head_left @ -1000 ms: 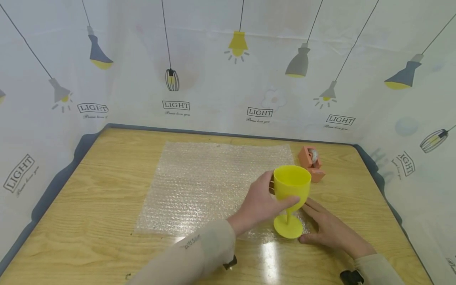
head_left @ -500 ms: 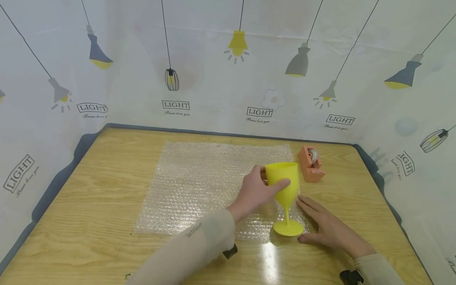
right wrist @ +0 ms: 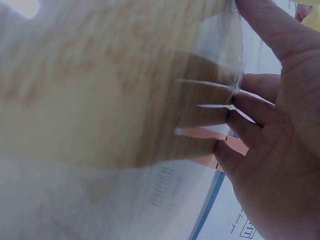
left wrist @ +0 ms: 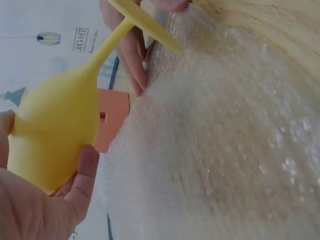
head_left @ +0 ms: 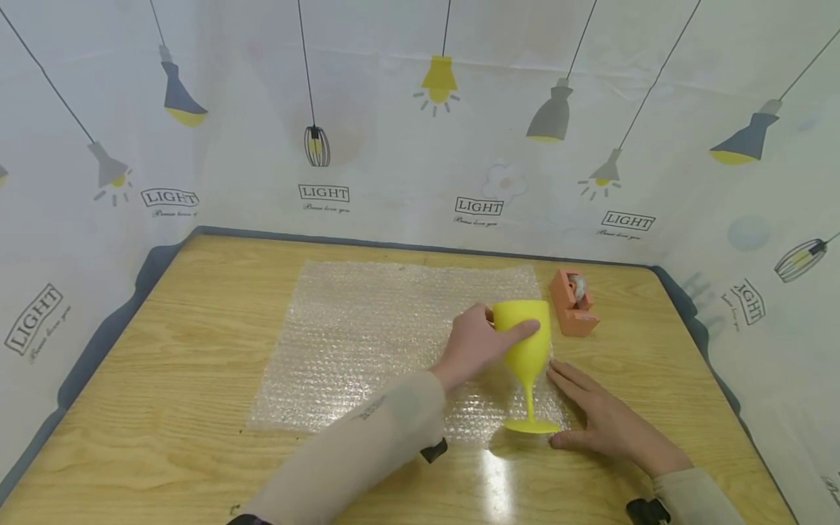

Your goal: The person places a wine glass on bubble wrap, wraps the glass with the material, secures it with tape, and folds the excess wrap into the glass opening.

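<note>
My left hand (head_left: 477,339) grips a yellow goblet (head_left: 527,354) round its bowl, thumb on the near side and fingers behind. The goblet is roughly upright, its rim tipped away from me. Its foot appears a little above the near right corner of the bubble wrap (head_left: 367,335). Beside the foot, my right hand (head_left: 610,423) rests at the wrap's right edge, fingers extended and thumb apart. In the right wrist view, the fingertips (right wrist: 240,107) meet the edge of the clear wrap. The left wrist view shows the goblet's stem and foot pointing toward the right hand.
An orange tape dispenser (head_left: 574,302) with a roll of tape stands behind the right hand, near the wrap's far right corner. Lamp-printed cloth (head_left: 387,95) encloses the wooden table (head_left: 157,343) at the back and both sides.
The left hand has moved slightly left and away with the goblet. The rim has tipped away, so its inside no longer shows. The right hand has stayed in place.
</note>
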Available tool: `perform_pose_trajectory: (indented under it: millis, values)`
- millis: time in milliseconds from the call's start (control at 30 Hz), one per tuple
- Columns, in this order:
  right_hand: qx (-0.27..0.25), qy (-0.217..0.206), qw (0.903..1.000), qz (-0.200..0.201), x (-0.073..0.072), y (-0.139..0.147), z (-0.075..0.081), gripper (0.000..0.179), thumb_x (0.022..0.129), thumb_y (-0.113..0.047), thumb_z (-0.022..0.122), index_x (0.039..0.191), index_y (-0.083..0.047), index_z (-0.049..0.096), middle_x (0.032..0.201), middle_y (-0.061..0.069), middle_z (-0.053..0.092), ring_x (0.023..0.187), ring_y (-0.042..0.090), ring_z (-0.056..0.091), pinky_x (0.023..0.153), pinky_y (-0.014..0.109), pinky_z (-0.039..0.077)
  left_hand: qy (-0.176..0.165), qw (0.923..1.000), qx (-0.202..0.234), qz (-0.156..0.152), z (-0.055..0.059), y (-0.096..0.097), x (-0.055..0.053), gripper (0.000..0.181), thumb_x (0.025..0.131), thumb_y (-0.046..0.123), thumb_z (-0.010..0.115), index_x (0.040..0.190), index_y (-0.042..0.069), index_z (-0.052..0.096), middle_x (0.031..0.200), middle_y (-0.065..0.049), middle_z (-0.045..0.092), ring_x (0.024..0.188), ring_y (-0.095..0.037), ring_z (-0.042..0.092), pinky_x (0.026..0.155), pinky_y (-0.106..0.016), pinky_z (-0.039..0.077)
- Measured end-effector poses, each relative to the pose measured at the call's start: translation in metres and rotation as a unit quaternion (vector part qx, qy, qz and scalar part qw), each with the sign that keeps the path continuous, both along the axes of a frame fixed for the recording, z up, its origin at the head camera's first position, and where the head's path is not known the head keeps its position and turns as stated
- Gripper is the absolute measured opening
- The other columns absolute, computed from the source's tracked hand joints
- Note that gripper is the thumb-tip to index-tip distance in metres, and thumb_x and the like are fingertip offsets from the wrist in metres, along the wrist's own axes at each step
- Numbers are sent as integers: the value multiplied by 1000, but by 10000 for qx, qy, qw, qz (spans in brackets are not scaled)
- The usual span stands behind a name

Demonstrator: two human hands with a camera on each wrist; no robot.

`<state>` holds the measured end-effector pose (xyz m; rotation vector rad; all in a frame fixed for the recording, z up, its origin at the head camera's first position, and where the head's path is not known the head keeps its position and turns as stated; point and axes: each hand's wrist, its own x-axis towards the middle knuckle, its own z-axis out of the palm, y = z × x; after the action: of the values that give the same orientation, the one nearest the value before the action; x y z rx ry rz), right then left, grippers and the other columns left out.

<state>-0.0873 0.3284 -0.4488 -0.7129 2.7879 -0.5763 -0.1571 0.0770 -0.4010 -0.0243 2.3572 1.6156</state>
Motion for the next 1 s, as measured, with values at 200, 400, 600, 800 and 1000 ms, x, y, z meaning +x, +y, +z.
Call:
perform_pose_trajectory:
  millis: [200, 400, 600, 800, 1000]
  values:
    - [27, 121, 9999, 56, 1, 1, -2, 106, 82, -64, 77, 158, -1, 37, 166, 18, 30, 146, 45, 37, 109, 61, 44, -201, 9996, -153, 123, 2, 11, 0, 77, 77, 69, 79, 118, 7, 61, 96, -2, 63, 83, -18, 61, 70, -33, 55]
    - [12, 213, 9997, 79, 1, 1, -3, 106, 81, -62, 80, 157, -1, 39, 165, 19, 31, 145, 46, 38, 108, 61, 45, -170, 9979, -623, -13, 5, 19, -4, 75, 78, 67, 80, 114, 3, 63, 90, -3, 62, 75, -17, 58, 62, -29, 51]
    - [38, 281, 9996, 69, 1, 0, -3, 107, 79, -60, 83, 156, 1, 41, 163, 21, 33, 144, 47, 38, 110, 61, 43, -314, 9959, -834, -129, 8, 26, -6, 72, 78, 64, 81, 112, 3, 63, 87, -4, 62, 70, -15, 58, 58, -28, 50]
    - [65, 345, 9993, 94, 2, 0, -3, 107, 79, -61, 82, 156, 2, 41, 163, 22, 33, 144, 47, 39, 110, 61, 43, -270, 9942, -1037, -116, 9, 29, -7, 66, 79, 63, 81, 103, 4, 62, 83, -5, 62, 65, -14, 54, 54, -26, 46]
    - [69, 389, 9992, 109, 1, 0, -4, 108, 80, -63, 81, 157, 0, 39, 164, 20, 33, 145, 46, 39, 109, 60, 45, -268, 9920, -1231, -86, 3, 32, -12, 66, 79, 64, 80, 104, 5, 63, 86, -4, 60, 69, -14, 54, 56, -25, 46]
